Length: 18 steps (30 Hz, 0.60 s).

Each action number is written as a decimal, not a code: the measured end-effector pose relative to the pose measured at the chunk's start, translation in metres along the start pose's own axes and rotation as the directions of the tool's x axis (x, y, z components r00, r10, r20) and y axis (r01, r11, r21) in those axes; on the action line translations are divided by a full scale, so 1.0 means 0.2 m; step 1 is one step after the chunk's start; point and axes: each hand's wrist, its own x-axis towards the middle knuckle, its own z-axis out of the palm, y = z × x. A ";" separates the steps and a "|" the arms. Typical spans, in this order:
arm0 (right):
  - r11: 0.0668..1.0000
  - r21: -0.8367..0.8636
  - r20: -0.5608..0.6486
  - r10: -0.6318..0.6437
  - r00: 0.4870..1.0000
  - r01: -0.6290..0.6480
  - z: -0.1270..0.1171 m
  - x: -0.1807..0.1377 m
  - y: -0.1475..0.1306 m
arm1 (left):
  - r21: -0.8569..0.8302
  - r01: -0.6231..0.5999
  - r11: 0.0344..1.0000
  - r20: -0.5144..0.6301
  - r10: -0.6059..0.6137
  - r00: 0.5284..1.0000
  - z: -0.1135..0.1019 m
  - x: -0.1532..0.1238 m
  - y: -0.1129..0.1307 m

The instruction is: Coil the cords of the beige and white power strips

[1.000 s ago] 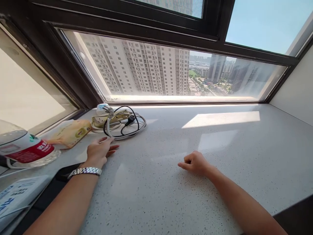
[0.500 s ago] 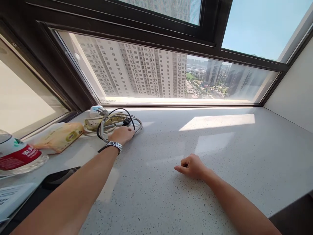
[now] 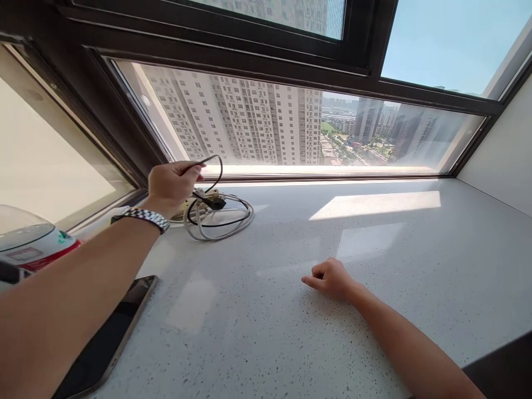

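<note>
Now blk cable in L hand

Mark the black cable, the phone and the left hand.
black cable (image 3: 217, 173), head view, raised loop beside the fingers
phone (image 3: 108, 339), head view, middle of the dark screen
left hand (image 3: 170, 184), head view, back of the hand
</note>
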 end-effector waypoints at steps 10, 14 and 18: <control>1.000 0.008 -0.034 0.019 0.999 -0.019 0.00 0.00 -0.01 | -0.073 -0.528 0.846 -0.380 0.466 0.799 -0.22 0.01 0.42; 0.999 0.036 -0.049 0.025 0.998 -0.023 0.00 0.00 -0.01 | -0.149 -0.567 0.810 -0.374 0.484 0.791 -0.27 -0.12 0.65; 0.991 0.133 -0.095 0.037 0.995 -0.024 0.02 0.00 0.02 | -0.134 -0.548 0.826 -0.098 0.539 0.837 -0.22 -0.34 0.81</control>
